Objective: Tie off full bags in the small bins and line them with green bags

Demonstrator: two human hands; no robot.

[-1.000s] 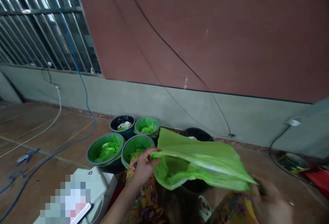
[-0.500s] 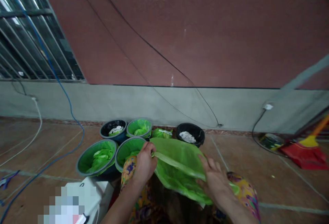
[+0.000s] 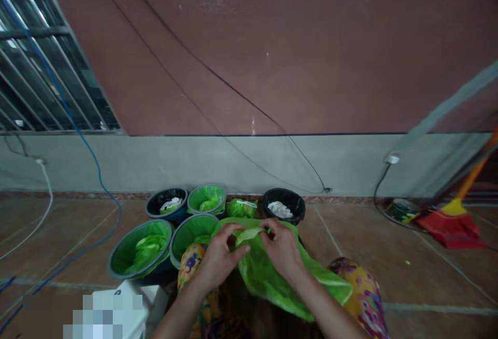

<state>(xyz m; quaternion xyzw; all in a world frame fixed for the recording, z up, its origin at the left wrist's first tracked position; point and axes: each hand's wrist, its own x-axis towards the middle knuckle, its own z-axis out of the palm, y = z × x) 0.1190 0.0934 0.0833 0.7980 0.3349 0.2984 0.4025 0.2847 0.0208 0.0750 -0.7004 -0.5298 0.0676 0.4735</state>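
A thin green plastic bag (image 3: pixel 268 276) hangs in front of me between my knees, its folded edge raised near my hands. My right hand (image 3: pixel 283 249) pinches that edge between thumb and fingers. Close to the same edge, my left hand (image 3: pixel 222 255) has curled fingers with the thumb apart from them, beside a loose fold of the bag. Just beyond my left hand stands a bucket lined with green plastic (image 3: pixel 177 238). A tied green bundle (image 3: pixel 241 208) with a white tie sits behind the bag.
More lined buckets (image 3: pixel 112 263) stand at left, and a black bucket (image 3: pixel 301 208) with white crumpled contents is by the wall. A white box (image 3: pixel 151 297) lies near my left knee. A blue cable (image 3: pixel 87 144) crosses the left floor; a red dustpan (image 3: pixel 451 229) is at right.
My right hand has moved left and now pinches the bag's edge close to my left hand. My left thumb has come apart from its fingers. The bag hangs lower and more slack.
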